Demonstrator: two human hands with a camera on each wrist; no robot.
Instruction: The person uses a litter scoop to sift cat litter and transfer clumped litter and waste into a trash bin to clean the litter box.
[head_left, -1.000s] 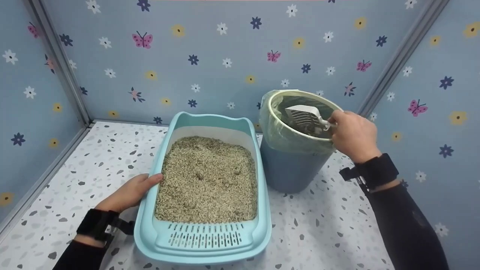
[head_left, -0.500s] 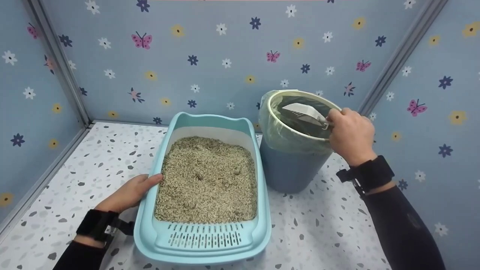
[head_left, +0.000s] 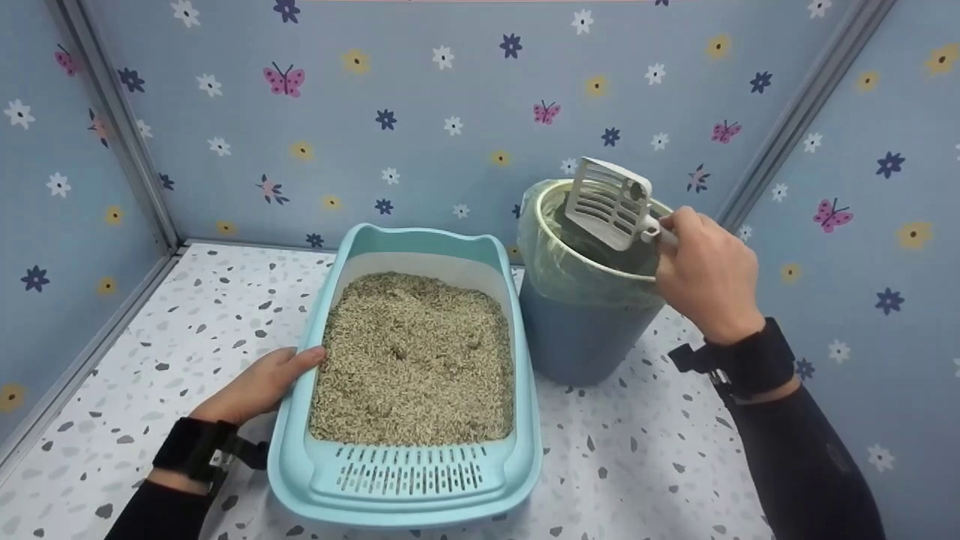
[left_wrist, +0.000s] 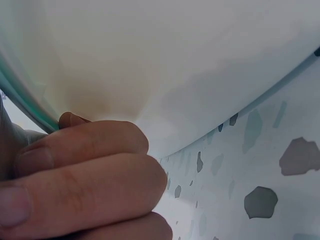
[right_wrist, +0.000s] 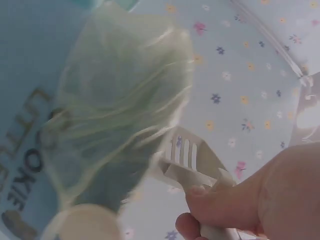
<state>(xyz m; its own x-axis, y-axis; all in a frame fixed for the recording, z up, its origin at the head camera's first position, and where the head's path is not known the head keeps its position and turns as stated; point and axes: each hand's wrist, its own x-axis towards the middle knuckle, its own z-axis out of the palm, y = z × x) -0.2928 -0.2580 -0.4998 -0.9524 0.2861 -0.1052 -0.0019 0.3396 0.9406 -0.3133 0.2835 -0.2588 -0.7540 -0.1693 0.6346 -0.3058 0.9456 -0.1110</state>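
Observation:
My right hand grips the handle of a white slotted litter scoop above the mouth of a blue trash bin. The scoop's blade stands tilted up over the rim, with a small dark clump stuck near one corner. My left hand holds the left rim of a light-blue litter box, thumb on top. In the left wrist view, curled fingers show beneath that rim. Grainy litter with a few dark clumps fills the box. The right wrist view shows the scoop beside the bin's bag.
A translucent green bag lines the bin, folded over its pale rim. The bin stands close against the box's right side. Flowered wall panels enclose the speckled white tabletop at the back and both sides.
The scoop's blade has turned and risen from inside the bin's mouth to above the rim, with my right hand tilting along. My left hand and the litter box have stayed put.

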